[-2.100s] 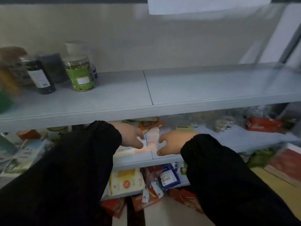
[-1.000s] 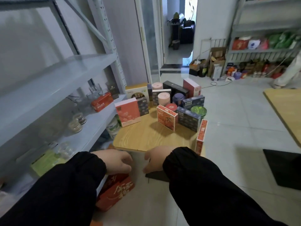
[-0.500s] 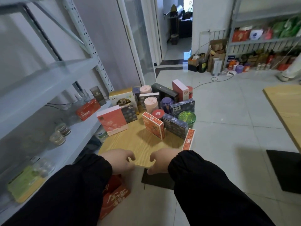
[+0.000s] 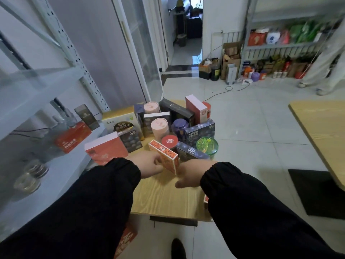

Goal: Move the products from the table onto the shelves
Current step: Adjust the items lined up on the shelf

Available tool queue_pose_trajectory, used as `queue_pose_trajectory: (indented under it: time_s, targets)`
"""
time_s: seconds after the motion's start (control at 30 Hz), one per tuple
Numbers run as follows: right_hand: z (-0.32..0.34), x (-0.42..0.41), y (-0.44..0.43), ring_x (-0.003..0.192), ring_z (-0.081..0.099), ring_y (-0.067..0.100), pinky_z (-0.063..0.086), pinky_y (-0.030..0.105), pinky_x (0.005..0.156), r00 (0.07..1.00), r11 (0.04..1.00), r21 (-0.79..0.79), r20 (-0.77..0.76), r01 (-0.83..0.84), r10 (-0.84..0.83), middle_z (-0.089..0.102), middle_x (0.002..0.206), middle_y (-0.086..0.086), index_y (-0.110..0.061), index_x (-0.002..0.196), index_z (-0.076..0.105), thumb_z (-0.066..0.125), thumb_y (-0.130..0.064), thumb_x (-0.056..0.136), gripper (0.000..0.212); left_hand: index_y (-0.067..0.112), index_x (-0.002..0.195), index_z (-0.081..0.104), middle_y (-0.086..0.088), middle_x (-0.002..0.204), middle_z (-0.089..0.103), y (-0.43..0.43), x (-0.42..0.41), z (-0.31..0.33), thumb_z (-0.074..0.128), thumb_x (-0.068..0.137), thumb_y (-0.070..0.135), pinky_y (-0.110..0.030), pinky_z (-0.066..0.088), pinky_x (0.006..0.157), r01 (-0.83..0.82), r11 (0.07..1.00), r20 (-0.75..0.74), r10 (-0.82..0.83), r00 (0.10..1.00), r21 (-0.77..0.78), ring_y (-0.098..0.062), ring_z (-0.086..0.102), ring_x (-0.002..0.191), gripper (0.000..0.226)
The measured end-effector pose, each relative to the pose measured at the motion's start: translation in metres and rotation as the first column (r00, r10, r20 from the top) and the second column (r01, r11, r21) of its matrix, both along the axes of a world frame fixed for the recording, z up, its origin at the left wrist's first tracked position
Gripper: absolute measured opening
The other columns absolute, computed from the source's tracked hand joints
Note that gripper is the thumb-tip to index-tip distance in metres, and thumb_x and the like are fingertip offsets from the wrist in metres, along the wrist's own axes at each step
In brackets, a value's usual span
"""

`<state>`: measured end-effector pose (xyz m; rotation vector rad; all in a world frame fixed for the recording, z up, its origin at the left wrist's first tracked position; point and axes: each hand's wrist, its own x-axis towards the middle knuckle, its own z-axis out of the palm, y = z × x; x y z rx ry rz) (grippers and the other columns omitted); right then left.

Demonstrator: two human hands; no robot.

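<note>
Several boxed and canned products stand crowded on a small wooden table. Nearest to me is an upright orange-red box. My left hand curls its fingers against the box's left face. My right hand is at the box's right edge with the thumb spread below it, and its fingers are hidden behind the box. Beside it stand a larger red box, a red-lidded can, a green-lidded jar and dark blue boxes. The grey shelves run along my left.
The lower shelf holds a red box, glass jars and a dark carton. A second wooden table stands at the right. A black mat lies on the tiled floor, and a person's legs stand by a far stocked rack.
I turned from the shelf to the table. Both hands moved forward over the table's near edge and closed in on the orange-red box, one at each side.
</note>
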<state>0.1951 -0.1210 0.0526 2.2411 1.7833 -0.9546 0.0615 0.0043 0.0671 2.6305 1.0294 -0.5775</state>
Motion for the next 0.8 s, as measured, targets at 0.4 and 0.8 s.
queue_pose_trajectory:
  time_s: [0.4, 0.8]
  targets:
    - [-0.029, 0.055, 0.107, 0.105, 0.064, 0.027, 0.050, 0.032, 0.079, 0.995, 0.994, -0.062, 0.037, 0.091, -0.088, 0.066, 0.119, 0.005, -0.023, 0.124, 0.062, 0.061, -0.046, 0.094, 0.039, 0.021, 0.136, 0.053, -0.006, 0.129, 0.060, 0.155, 0.110, -0.097, 0.067, 0.087, 0.038, -0.033, 0.051, 0.086, 0.098, 0.995, 0.073, -0.099, 0.992, 0.013, -0.025, 0.061, 0.110, 0.054]
    - [-0.043, 0.071, 0.127, 0.101, 0.065, 0.028, 0.057, 0.042, 0.088, 0.991, 0.991, -0.054, -0.045, 0.121, -0.123, 0.061, 0.121, 0.004, -0.018, 0.124, 0.062, 0.057, -0.044, 0.098, 0.036, 0.027, 0.143, 0.034, -0.010, 0.136, 0.041, 0.175, 0.154, -0.163, 0.080, 0.071, 0.046, -0.044, 0.051, 0.094, 0.217, 0.976, -0.107, -0.219, 0.970, -0.029, -0.037, 0.057, 0.116, 0.088]
